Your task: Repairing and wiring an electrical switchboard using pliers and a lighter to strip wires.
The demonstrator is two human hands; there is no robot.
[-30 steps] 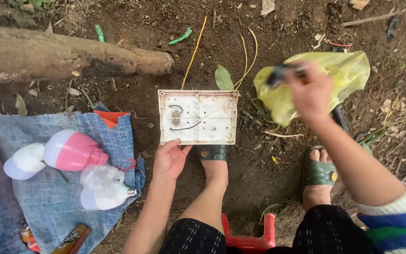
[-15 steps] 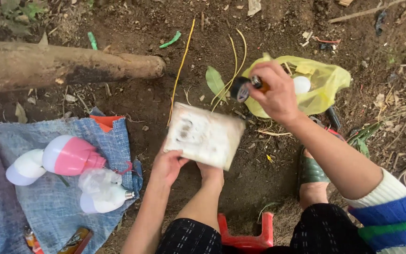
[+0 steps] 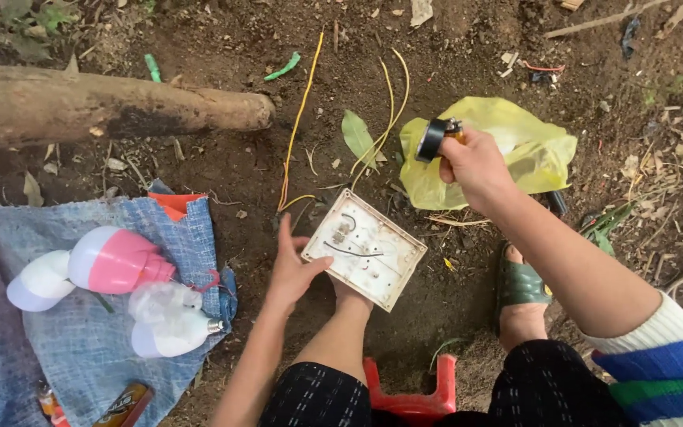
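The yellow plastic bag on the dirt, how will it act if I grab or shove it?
The yellow plastic bag looks thin and crumpled, so it would probably go floppy and fold rather than slide. It seems light, likely to lift easily. Its sheen hints it may be slippery, and twigs around it could snag it.

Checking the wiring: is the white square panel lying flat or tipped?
Tipped: the white square switch panel rests skewed against the shin, its wired back facing up, the left hand at its edge.
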